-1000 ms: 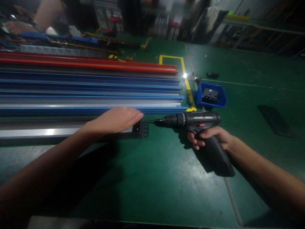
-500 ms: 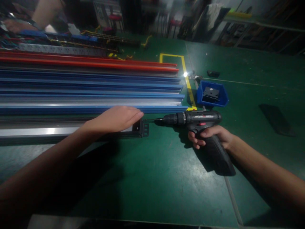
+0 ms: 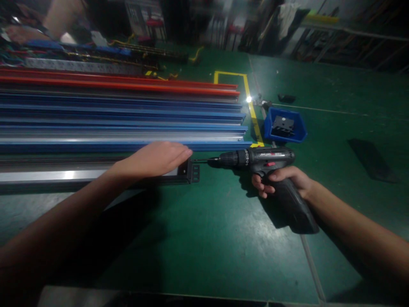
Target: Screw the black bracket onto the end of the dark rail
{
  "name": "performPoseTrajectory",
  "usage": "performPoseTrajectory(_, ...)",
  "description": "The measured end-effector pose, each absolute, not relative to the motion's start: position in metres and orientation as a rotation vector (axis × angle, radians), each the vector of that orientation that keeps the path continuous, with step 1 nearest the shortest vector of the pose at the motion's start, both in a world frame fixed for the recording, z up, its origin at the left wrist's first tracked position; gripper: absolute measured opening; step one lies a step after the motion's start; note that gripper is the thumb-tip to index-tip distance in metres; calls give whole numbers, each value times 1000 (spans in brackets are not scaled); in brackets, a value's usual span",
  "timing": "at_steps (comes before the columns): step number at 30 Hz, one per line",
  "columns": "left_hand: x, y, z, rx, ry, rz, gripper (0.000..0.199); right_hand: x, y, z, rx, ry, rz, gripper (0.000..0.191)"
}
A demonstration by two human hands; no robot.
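My left hand (image 3: 159, 158) lies flat over the right end of a black channel-shaped metal profile (image 3: 72, 175) with a silver inner face. Its fingers are stretched out along the profile; their undersides are hidden. A black end plate with a small slotted tab (image 3: 196, 173) closes off that end. In my right hand (image 3: 284, 181) is a black cordless drill (image 3: 265, 157) with a red switch, held by its handle with fingers wrapped round the grip. The drill's long thin bit points left and reaches the end plate beside my left fingertips.
Blue profiles (image 3: 128, 123) and red profiles (image 3: 128, 81) lie parallel behind the black one. A blue bin (image 3: 300, 136) of dark metal plates stands beyond the drill. Yellow tape (image 3: 252, 113) marks the green tabletop (image 3: 204, 238). Another person's arm (image 3: 60, 19) is at the upper left over wired strips.
The drill has tilted very slightly, its rear end a touch lower and its handle base a little farther right. My left hand and the profile have stayed in place.
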State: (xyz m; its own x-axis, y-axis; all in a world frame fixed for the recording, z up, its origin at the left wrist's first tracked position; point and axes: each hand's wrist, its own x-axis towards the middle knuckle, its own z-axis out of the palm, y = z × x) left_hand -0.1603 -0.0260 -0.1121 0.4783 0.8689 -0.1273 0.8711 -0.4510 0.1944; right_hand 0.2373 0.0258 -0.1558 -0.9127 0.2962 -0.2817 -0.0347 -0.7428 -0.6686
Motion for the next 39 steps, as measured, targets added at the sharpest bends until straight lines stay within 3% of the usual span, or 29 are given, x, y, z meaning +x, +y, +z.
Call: performPoseTrajectory(39,-160,-27,-111,2483,1507,-1,57,237,26,-155,-538,-1043,2740,26)
